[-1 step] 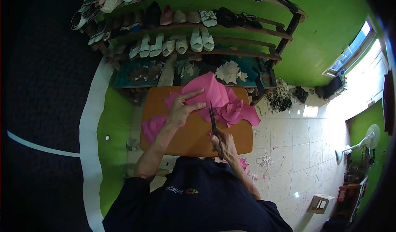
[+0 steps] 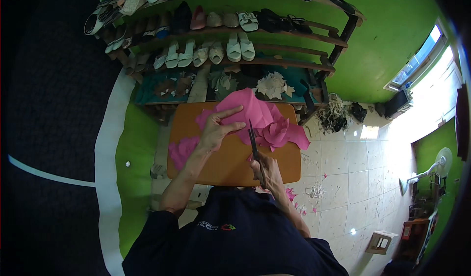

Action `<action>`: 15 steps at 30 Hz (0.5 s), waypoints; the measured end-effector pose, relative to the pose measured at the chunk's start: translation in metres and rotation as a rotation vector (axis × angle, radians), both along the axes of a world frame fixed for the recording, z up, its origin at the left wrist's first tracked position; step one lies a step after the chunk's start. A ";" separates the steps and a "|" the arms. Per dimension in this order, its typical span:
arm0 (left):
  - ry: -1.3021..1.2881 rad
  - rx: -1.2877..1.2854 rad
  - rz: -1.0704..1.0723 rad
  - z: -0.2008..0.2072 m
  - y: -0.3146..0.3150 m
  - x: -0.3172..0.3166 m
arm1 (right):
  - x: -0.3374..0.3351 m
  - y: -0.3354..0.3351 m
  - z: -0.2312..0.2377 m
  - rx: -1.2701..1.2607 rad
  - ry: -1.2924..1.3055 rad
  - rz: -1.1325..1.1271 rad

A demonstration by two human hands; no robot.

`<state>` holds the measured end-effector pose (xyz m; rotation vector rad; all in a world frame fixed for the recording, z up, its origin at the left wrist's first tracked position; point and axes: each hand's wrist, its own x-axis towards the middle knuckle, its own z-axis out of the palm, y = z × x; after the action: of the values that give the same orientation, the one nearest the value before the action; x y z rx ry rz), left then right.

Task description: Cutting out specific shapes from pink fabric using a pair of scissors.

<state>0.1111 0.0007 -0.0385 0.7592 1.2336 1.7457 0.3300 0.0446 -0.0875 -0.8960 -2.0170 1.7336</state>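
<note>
A large pink sheet of thin, flexible material (image 2: 238, 104) is held above a brown tabletop (image 2: 211, 165). My left hand (image 2: 216, 130) pinches it at its near left part, with thumb and forefinger pointing right. In my right hand (image 2: 267, 170) is a pair of dark scissors (image 2: 254, 146), blades pointing away and the tips at the sheet's near edge. Whether the blades are parted is hard to make out. Several cut pink pieces (image 2: 276, 133) lie piled at the table's right side. Another pink pile (image 2: 182, 151) rests at the left edge.
Beyond the table stands a wooden rack (image 2: 294, 62) with rows of shoes and sandals, plus cream offcuts (image 2: 272, 86) on its low shelf. Pink and pale scraps (image 2: 314, 191) litter the tiled floor at right. A white fan (image 2: 441, 163) is farther right.
The top fold of the pink sheet has dropped very slightly toward me. Both hands and the scissors stay almost where they were.
</note>
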 end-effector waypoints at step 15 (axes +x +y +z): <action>-0.007 -0.012 -0.012 0.002 -0.002 0.001 | -0.008 -0.004 0.007 -0.010 -0.042 -0.093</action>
<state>0.1119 -0.0015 -0.0365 0.7520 1.2312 1.7283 0.3223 0.0410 -0.0800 -1.0201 -1.9619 1.6893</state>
